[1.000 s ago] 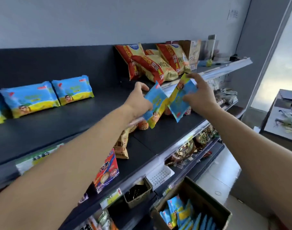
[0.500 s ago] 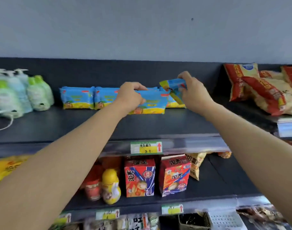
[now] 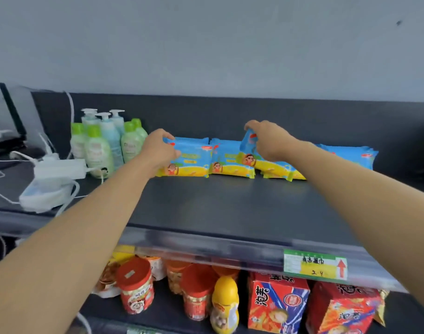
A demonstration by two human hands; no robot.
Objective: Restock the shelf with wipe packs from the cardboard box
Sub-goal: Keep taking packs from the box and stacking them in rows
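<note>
Right hand (image 3: 268, 141) is closed on a tilted wipe pack (image 3: 248, 145) (left hand (image 3: 158, 150) grips the leftmost pack (image 3: 189, 157)), held just over the row (image 3: 230, 162) mid-frame.

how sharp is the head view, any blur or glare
In the head view, the wipe packs, left hand and right hand look fairly sharp; the front rail and price tag are smeared; light is soft, without glare; the wide lens swells the forearms.

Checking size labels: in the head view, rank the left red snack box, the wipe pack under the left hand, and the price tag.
1. left red snack box
2-3. wipe pack and price tag look alike; the tag is nearer.
</note>
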